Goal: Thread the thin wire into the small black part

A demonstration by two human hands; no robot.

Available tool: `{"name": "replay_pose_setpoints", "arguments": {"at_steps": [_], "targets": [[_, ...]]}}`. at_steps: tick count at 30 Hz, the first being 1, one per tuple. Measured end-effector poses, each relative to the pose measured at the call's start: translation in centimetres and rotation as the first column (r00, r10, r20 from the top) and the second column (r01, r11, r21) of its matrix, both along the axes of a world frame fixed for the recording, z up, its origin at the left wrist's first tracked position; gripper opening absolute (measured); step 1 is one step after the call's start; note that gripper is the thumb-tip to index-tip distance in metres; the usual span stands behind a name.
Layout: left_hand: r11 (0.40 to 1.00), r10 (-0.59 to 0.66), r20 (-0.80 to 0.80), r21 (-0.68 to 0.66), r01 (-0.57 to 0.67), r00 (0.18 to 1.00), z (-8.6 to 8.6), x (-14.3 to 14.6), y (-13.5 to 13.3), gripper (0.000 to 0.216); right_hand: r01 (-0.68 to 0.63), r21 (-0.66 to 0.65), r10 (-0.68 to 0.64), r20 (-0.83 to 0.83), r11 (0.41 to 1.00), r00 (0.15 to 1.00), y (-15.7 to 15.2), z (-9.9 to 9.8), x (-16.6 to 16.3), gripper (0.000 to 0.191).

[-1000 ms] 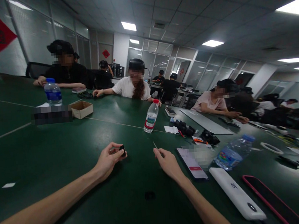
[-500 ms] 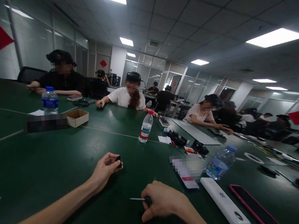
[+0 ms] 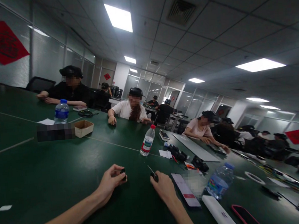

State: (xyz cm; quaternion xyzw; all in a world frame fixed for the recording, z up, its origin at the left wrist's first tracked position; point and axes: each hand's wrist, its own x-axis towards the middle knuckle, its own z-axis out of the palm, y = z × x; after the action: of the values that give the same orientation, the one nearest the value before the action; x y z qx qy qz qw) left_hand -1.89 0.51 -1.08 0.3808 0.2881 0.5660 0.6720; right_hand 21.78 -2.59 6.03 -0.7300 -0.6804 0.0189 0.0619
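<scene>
My left hand (image 3: 111,181) is closed on a small black block-like piece (image 3: 123,174), pinched between thumb and fingers just above the green table (image 3: 65,168). What exactly the piece is cannot be made out. To its right, my right hand (image 3: 163,185) grips a small screwdriver (image 3: 154,176) by its dark handle. The thin metal shaft points forward and up to the left, away from the black piece. The two hands are apart. A clear bottle with a red cap (image 3: 147,141) stands beyond them.
Right of my right hand lie a phone (image 3: 186,190), a white power bank (image 3: 218,212), a red-edged phone (image 3: 245,217) and a tilted water bottle (image 3: 220,182). An open cardboard box (image 3: 84,129) and a blue-capped bottle (image 3: 61,112) stand at left. Several people sit around the table.
My right hand has moved forward and turned, so the screwdriver's shaft now points forward instead of left. My left hand keeps its pinch on the black piece. The camera view has tilted up.
</scene>
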Motion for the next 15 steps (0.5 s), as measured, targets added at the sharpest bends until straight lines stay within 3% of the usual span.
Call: {"name": "replay_pose_setpoints", "arguments": {"at_steps": [5, 15], "targets": [[1.0, 0.01, 0.008, 0.016, -0.01, 1.0, -0.4, 0.1, 0.3, 0.033, 0.045, 0.079, -0.05, 0.058, 0.996, 0.997, 0.1, -1.8, -1.4, 0.026], [1.0, 0.024, -0.005, 0.017, -0.024, 1.0, 0.0, -0.1, 0.2, 0.023, 0.073, 0.096, -0.079, 0.061, 0.993, 0.995, 0.0, -2.7, -1.4, 0.03]]}}
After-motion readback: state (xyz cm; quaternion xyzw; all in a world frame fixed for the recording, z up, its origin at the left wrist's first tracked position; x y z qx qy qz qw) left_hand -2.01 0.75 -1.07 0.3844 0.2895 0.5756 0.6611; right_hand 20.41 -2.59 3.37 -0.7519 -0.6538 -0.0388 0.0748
